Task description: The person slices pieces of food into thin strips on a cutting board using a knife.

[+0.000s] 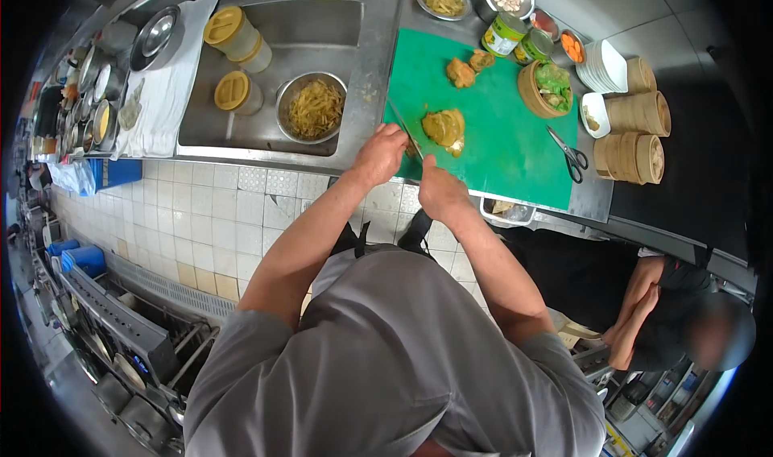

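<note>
On the green cutting board (507, 163), my right hand (443, 190) is closed round the handle of a knife (405, 127), whose blade points away to the upper left. Beside the blade, at the board's left edge, my left hand (382, 155) has its fingers curled together. A small brownish piece of food shows by its fingertips, mostly hidden by the hand and knife. Just beyond lies a yellowish-brown chunk of cooked food, perhaps meat (444, 128). Farther back are two smaller browned pieces (460, 73).
Scissors (568, 155) and a bamboo steamer with green leaves (552, 86) are at the board's right. Cans (503, 35), white bowls (602, 64) and stacked steamers (636, 115) stand behind. Left, a sink (314, 24) holds a bowl of strips (316, 107). Another person (636, 296) is at right.
</note>
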The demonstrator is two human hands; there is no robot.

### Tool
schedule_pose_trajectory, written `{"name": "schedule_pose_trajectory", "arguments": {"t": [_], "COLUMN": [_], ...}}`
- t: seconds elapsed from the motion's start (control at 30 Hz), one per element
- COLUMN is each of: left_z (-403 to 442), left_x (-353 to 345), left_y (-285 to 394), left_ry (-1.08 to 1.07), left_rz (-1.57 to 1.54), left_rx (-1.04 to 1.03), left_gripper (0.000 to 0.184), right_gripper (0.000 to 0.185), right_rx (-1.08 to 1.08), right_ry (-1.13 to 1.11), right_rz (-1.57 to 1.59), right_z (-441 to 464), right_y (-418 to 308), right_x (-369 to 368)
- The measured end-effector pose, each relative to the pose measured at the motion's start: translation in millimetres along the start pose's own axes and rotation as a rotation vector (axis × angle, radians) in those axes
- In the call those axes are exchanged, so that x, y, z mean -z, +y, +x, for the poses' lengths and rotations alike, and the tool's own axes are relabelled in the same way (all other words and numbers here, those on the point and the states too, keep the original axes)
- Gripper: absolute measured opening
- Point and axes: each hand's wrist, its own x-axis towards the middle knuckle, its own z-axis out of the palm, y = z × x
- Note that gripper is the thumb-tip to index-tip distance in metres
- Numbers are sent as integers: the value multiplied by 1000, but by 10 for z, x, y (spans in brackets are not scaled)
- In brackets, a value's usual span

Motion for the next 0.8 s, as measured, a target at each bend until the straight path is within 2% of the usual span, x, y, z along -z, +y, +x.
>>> {"name": "schedule_pose_trajectory", "arguments": {"t": [0.17,0.33,0.47,0.63,0.8], "left_z": [0,-4,3,-8,-33], "left_x": [8,20,21,32,5], "left_y": [4,3,1,-35,-75], "left_ry": [-11,-8,-11,-43,-49], "left_rz": [34,4,1,11,0], "left_rx": [13,-1,21,23,18], "left_gripper": [7,7,7,13,16], "right_gripper": [28,28,28,30,30], "right_rx": [-11,7,21,14,-14], "right_ry": [24,-5,58,6,24], "right_rz": [42,7,53,59,92], "right_z": [178,-54,197,76,137], "right_y": [-35,-76,5,-99,-101], "right_x": [-63,76,-198,116,-114]}}
